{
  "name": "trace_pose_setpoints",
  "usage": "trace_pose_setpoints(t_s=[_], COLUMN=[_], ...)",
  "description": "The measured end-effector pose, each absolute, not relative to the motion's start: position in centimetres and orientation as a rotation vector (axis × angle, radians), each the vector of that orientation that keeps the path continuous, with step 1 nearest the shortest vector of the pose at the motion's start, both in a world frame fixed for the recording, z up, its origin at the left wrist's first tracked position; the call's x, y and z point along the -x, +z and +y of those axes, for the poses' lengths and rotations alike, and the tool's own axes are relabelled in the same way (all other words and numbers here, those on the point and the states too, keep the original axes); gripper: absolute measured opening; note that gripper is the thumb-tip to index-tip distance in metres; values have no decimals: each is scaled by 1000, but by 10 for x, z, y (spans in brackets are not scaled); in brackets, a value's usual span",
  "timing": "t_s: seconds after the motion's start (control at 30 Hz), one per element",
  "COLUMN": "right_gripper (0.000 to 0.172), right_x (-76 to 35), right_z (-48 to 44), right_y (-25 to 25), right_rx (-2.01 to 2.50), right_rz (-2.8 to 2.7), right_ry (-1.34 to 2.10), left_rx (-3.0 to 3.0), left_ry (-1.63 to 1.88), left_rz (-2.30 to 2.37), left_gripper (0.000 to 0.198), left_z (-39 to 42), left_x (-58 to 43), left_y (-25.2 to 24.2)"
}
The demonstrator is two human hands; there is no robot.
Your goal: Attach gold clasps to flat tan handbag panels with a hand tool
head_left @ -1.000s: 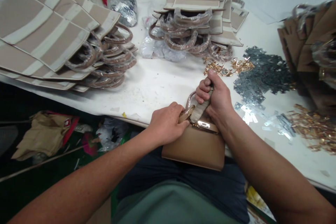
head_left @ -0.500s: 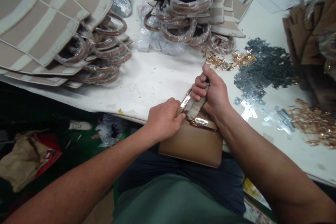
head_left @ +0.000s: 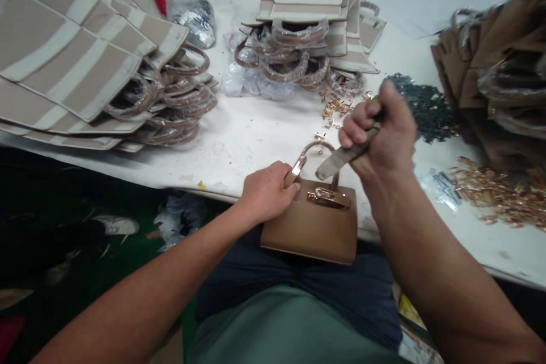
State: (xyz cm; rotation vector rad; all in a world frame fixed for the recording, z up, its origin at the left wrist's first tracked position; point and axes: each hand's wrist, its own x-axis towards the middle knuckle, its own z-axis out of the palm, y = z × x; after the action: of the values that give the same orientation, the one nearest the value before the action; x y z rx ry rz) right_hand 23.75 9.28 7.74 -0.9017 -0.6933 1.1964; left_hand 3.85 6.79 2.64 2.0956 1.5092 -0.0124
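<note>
Left fingers (head_left: 285,181) are clamping the curved handle (head_left: 318,147) of a smooth tan leather handbag (head_left: 309,233); right fingers (head_left: 356,135) are gripping a flat cloth-wrapped bar (head_left: 335,160).

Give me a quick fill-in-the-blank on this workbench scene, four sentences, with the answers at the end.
The hand resting on the tan handbag is the person's ____ one.
The right hand grips a wrapped tool, its tip pointing toward the bag's ____.
The stacked bags have their handles wrapped in clear ____.
The loose hardware on the bench is ____ in colour.

left, handle, plastic, gold
</note>
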Motion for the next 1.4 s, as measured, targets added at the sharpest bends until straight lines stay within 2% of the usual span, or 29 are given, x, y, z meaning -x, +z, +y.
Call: trace_pose_setpoints(t_s=[0.13, 0.23, 0.3, 0.37, 0.5, 0.73, 0.9, 1.03, 1.13, 1.2, 1.27, 1.4], right_gripper=[40, 28, 7, 16, 53, 68, 53, 42, 44, 47, 47, 38], right_x=[-249, -230, -211, -193, -170, -164, -191, -234, -269, -285, -292, -290], right_z=[11, -62, -96, -115, -132, -167, -182, -182, -175, -168, -159, -140], right_y=[127, 110, 79, 51, 40, 95, 143, 185, 216, 232, 241, 224], right_rx=[985, 1298, 1329, 1334, 1471, 1382, 1183, 1056, 1010, 1007, 1053, 1138], right_rz=[-968, -1333, -1522, -1621, -1627, -1527, -1399, -1380, -1414, -1461, -1541, -1724], right_ry=[848, 895, 769, 605, 332, 287, 358, 433, 575, 719, 875, 1119], left_rx=[-2081, -2028, -1983, -1911, -1671, -1556, -1487, -1641, -1614, -1520, -1400, -1119], left_ry=[119, 361, 549, 707, 941, 1063, 1108, 1556, 1782, 1714, 1459, 948], left_rz=[1457, 1386, 1348, 1305, 1181, 828, 508, 695, 689, 537, 356, 208], left_gripper=[21, 15, 11, 9, 18, 56, 53, 45, 57, 61, 63, 69], left_z=[60, 46, 31, 11, -42, -130, -146, -121, -94, -82, -77, -82], left_x=[-32, -28, -27, -27, -31, -25, -12, -1, 9, 15, 18, 16], left_y=[28, 30, 35, 43, 74, 143, 168, 173, 183, 190, 191, 152])
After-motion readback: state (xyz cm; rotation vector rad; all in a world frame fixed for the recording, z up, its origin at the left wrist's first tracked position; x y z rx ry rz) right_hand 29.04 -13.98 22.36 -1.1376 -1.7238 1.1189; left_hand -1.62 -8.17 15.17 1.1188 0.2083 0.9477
